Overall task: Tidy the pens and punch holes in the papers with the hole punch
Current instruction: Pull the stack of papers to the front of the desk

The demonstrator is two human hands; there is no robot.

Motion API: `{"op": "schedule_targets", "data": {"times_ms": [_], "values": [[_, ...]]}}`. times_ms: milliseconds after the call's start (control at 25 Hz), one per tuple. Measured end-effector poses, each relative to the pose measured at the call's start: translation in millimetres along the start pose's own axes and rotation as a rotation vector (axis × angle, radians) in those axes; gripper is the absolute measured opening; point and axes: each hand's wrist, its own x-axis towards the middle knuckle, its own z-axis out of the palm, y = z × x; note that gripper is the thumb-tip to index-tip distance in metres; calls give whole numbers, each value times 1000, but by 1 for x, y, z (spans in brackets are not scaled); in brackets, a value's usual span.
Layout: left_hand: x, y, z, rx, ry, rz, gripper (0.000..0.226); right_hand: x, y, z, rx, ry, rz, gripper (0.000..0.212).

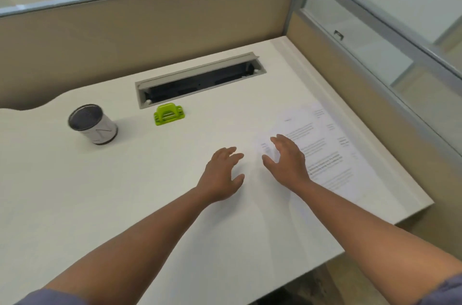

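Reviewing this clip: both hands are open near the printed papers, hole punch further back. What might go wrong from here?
The papers lie fanned and skewed, so punched holes may not line up unless squared first. They sit near the desk's right edge; a push from the right hand might slide sheets off. Reaching the left hand for the hole punch may leave the stack unsecured.

Tabletop (pixel 125 192) lay bare at 6–9 o'clock; pen cup (pixel 93 124), hole punch (pixel 168 110) stood at 10–12; partition (pixel 150 37) closed off 12.
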Motion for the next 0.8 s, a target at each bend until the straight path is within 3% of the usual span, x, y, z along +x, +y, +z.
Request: {"op": "schedule_targets", "data": {"times_ms": [400, 800], "values": [[40, 72, 90, 206, -129, 64, 87, 5, 148, -64, -213, -66, 283, 84], [39, 62, 94, 259, -177, -38, 95, 12, 150, -60, -327, -240, 285, 93]]}}
